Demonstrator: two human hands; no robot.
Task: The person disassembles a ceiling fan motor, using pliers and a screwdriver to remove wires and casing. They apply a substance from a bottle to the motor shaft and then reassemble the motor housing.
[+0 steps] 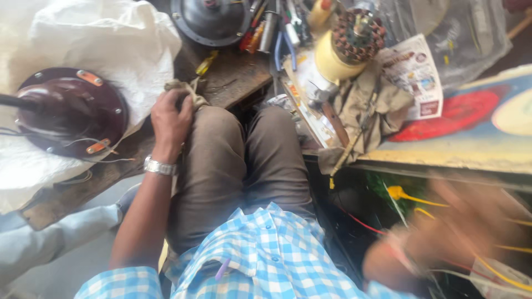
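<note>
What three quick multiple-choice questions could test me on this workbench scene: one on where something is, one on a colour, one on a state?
1. Where does the left hand rest?
A. On the knee, by a knotted cord
B. On the yellow-based winding
C. Inside the white sack

2. What colour is the round motor housing lying on the white cloth?
A. Bright green
B. Dark maroon
C. Sky blue

3. How does the right hand appear?
A. Sharp and flat on the bench
B. Out of view
C. Motion-blurred among yellow wires

Answers: 1 A, its fingers curl at the knee beside the cord; 2 B, the dome is glossy maroon; 3 C, it is smeared at lower right.
</note>
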